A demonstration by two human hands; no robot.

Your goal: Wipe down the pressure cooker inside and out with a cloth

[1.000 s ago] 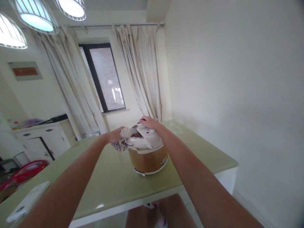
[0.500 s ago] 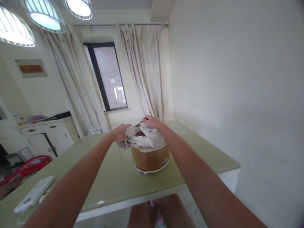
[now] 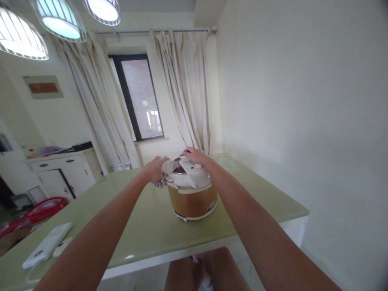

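Note:
A rice cooker (image 3: 194, 200) with a tan body and a white lid stands on the pale green table (image 3: 145, 226). My left hand (image 3: 156, 169) grips a crumpled patterned cloth (image 3: 166, 169) and presses it against the left side of the lid. My right hand (image 3: 195, 155) rests flat on the far top of the lid, fingers bent over its edge.
A white phone-like device (image 3: 47, 244) and a small white object (image 3: 62, 247) lie near the table's left front corner. A wall stands close on the right. Curtains and a dark window are behind the table. A white cabinet (image 3: 57, 173) and a red toy (image 3: 39, 210) stand at left.
My left hand with the cloth has moved a little to the right along the lid's left side. My right hand stays on the lid. The view has shifted slightly.

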